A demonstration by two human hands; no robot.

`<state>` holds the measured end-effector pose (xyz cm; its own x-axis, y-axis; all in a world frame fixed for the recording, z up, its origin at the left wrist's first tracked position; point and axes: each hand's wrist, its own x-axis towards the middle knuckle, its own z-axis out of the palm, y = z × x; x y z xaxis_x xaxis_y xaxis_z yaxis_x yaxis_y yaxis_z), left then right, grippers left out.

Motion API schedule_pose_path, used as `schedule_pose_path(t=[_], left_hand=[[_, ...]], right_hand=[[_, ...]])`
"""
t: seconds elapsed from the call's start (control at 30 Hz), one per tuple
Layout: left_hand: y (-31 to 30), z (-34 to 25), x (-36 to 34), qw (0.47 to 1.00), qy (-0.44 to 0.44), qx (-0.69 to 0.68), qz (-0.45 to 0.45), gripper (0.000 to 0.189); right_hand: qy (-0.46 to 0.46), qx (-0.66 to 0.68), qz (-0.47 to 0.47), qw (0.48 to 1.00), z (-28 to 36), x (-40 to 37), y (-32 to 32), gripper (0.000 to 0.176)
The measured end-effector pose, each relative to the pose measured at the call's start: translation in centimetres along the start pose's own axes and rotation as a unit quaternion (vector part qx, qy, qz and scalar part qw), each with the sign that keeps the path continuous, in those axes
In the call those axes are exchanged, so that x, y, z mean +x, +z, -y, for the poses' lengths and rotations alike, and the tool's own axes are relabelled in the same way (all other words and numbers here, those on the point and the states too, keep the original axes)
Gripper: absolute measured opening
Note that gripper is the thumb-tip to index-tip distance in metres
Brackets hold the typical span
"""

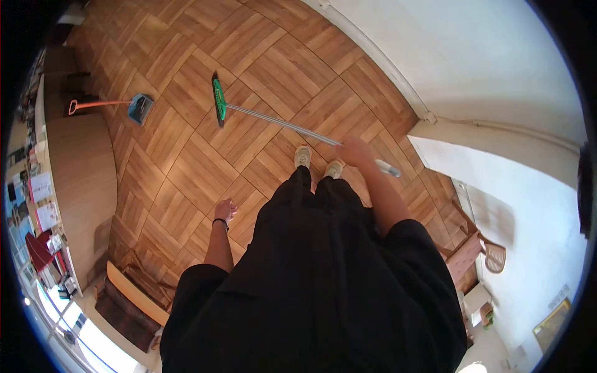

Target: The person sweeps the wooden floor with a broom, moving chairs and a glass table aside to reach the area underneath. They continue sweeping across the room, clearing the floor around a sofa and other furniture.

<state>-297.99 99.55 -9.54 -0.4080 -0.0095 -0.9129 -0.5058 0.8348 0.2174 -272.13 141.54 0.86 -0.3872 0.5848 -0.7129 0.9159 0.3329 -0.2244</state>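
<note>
My right hand [356, 152] is wrapped round the grey handle of a broom [280, 122], near its upper end. The broom's green head [219, 99] rests on the wood-patterned floor [261, 62], ahead and to the left of my feet. My left hand [226, 210] hangs at my left side over the floor, away from the broom, with its fingers loosely curled and nothing seen in them. At the upper left a blue dustpan [140, 109] with an orange handle lies on the floor.
A long counter [81, 180] with papers and books runs down the left. A dark sofa [124, 314] stands at the lower left. White walls [497, 50] bound the right side, with a wooden chair [494, 256] at the lower right.
</note>
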Motion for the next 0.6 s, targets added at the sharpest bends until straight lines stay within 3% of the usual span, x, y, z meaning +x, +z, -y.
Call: schedule_pose_path(t=[0.17,0.23,0.4,0.53,0.6], left_hand=[[5.6,-3.1,0.2,0.998,0.025,0.046,0.045,0.034],[7.7,-4.8,0.6,0.994,0.030,0.078,0.071,0.035],[11.7,-9.8,1.5,0.982,0.073,0.111,0.133,0.035],[14.2,-13.5,-0.8,0.985,0.101,0.118,0.074,0.033],[15.4,-14.0,-2.3,0.986,0.108,0.090,0.087,0.033]], right_hand=[[0.042,-0.027,-0.014,0.999,-9.6,-6.9,-3.4,0.041],[0.098,-0.022,-0.030,0.995,-14.5,-9.5,-3.8,0.040],[0.250,-0.024,-0.076,0.965,-20.0,-16.7,-8.6,0.034],[0.327,-0.036,-0.093,0.940,-28.1,-17.7,-10.2,0.024],[0.342,-0.044,-0.082,0.935,-31.8,-17.2,-11.3,0.023]])
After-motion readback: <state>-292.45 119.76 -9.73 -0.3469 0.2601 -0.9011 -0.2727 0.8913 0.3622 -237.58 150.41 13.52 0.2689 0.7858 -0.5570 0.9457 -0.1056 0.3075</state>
